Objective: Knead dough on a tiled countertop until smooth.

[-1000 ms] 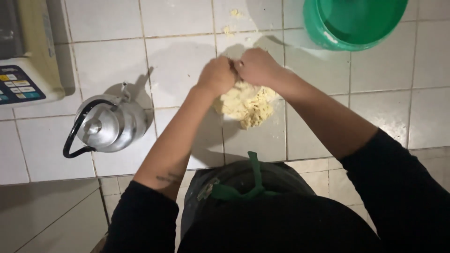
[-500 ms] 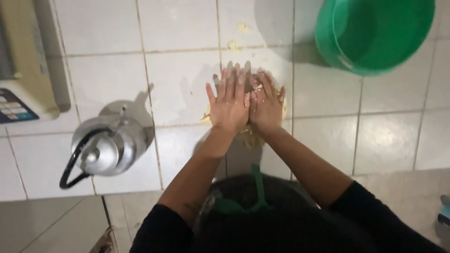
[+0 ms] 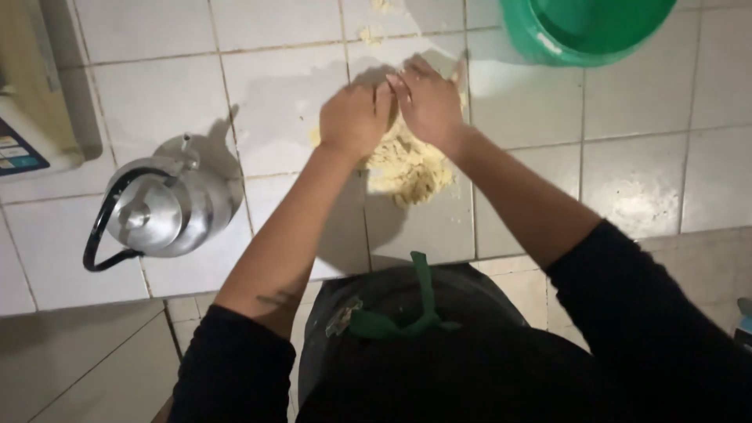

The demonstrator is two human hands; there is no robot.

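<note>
A pale yellow, crumbly mass of dough lies on the white tiled counter. My left hand and my right hand sit side by side on the far part of the dough, fingers curled down and pressing into it. The dough's far portion is hidden under both hands; the near part shows between my forearms. Small scraps of dough lie on the tiles beyond my hands.
A shiny metal kettle with a black handle stands on the counter to the left. A green plastic basin sits at the far right. A weighing scale is at the left edge. The counter's near edge runs just ahead of my apron.
My hands, flat with fingers stretched forward half a second ago, have curled and pulled back onto the dough. A second ago they were bunched together over the dough.
</note>
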